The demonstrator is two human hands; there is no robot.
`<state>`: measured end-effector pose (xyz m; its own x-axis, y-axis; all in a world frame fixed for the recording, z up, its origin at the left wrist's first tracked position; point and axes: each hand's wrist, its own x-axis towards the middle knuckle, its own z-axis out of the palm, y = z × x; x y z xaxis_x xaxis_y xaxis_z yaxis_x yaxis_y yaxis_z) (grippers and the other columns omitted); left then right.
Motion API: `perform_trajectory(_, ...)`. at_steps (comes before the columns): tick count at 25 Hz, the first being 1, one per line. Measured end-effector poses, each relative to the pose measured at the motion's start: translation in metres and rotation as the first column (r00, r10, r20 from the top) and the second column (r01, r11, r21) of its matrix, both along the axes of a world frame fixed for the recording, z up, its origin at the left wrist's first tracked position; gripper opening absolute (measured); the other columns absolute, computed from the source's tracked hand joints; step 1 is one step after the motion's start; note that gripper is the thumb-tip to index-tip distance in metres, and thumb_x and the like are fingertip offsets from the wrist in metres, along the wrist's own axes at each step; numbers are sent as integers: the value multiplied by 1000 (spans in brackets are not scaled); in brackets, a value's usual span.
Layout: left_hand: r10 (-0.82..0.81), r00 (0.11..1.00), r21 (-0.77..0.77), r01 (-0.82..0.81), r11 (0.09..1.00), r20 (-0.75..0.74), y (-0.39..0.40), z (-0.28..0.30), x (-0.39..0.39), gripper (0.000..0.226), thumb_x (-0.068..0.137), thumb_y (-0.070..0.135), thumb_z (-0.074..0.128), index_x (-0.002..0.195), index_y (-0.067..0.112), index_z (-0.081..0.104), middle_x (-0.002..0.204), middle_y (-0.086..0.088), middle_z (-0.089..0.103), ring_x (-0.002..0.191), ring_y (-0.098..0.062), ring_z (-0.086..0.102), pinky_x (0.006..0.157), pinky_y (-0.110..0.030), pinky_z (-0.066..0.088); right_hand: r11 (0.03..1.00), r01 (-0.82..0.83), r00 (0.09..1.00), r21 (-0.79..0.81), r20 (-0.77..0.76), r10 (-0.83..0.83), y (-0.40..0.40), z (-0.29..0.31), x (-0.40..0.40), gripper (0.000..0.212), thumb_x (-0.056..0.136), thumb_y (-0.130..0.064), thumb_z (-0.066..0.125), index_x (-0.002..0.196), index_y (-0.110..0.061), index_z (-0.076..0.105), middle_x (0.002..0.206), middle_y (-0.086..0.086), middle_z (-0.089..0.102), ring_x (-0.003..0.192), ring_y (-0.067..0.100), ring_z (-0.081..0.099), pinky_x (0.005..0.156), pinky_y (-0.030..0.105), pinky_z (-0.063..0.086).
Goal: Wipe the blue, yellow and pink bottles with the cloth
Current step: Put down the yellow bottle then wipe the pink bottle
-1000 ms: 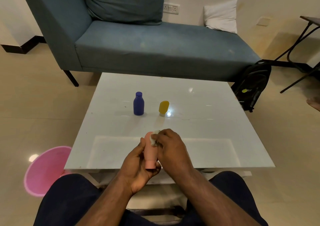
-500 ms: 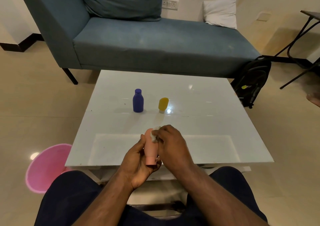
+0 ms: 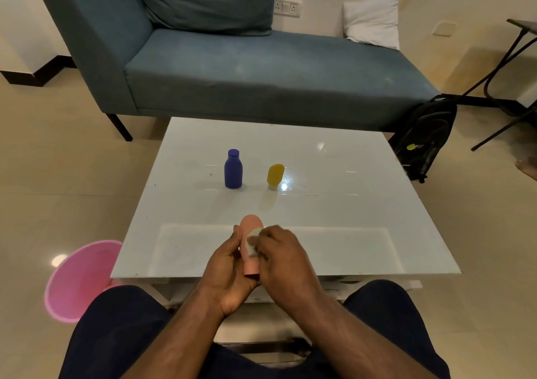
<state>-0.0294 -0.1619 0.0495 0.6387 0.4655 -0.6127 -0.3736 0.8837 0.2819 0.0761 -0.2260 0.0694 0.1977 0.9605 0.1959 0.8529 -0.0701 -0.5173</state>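
- Pink bottle (image 3: 251, 245) is held off the surface (image 3: 334, 218), over its near edge, cap end toward the person, rounded base pointing away
- left hand (image 3: 229, 271) cradles it from the left and below: fingers (image 3: 236, 234) curled round the body, so the bottle stays braced while the other side is left exposed for rubbing
- right hand (image 3: 283, 258) pinches a small pale cloth (image 3: 252, 240) between thumb and fingertips and presses it on the upper right of the bottle; most of the wad is hidden under the fingers
- judgement: wiping of the pink one is in progress; cap end near the left palm looks not yet reached by the cloth, though I can't tell for sure
- blue bottle (image 3: 233, 169) stands upright mid-surface, cap up, untouched by either hand
- yellow bottle (image 3: 275, 175) stands just right of the blue one, apart from it, resting on its cap, leaning slightly
- both are parked well clear of the hands, probably so the working zone at the near edge stays free
- can't tell from here whether blue and yellow are already wiped
- risk: smooth tube plus a one-hand cradle, so hard rubbing could twist it out of the left grip
- off-task: pink bin (image 3: 78, 282) on the floor to the left, blue sofa (image 3: 261, 73) behind
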Motion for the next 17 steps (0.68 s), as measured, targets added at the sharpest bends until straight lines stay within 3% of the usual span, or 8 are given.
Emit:
perform_trajectory(3,-15,1000,11,15,1000,5,0,-3,-1,57,97,46,50,133,2,56,132,-25,65,131,-40,55,110,-55,42,999,-47,999,-14,-2,47,-3,-1,5,26,85,-14,61,110,-16,66,109,3,62,98,19,55,84,33,51)
perform_trajectory(7,-27,1000,42,26,999,12,-3,0,3,53,93,42,54,133,9,59,134,-20,65,129,-35,57,105,-55,46,991,132,988,13,-79,-131,14,-1,22,25,88,-11,58,110,-16,66,107,1,61,98,16,56,87,30,49)
perform_trajectory(12,-39,999,27,39,999,-12,-2,2,1,54,98,45,50,130,3,59,131,-25,65,131,-40,55,113,-56,39,998,-49,999,-27,13,49,-3,-1,7,27,84,-13,61,111,-16,65,107,4,62,97,20,54,83,34,50)
perform_trajectory(15,-36,999,56,36,998,0,-4,2,3,53,90,41,56,132,9,60,131,-21,67,129,-37,58,107,-56,44,992,125,990,-9,-72,-125,17,1,21,24,89,-15,59,111,-17,66,110,2,61,100,17,55,88,31,49)
perform_trajectory(17,-37,999,66,38,997,-7,-3,0,2,56,88,42,57,134,10,59,131,-21,67,129,-38,58,109,-57,42,994,109,993,-14,-37,-109,16,4,15,26,89,-18,59,114,-17,64,113,2,60,103,17,53,90,32,48)
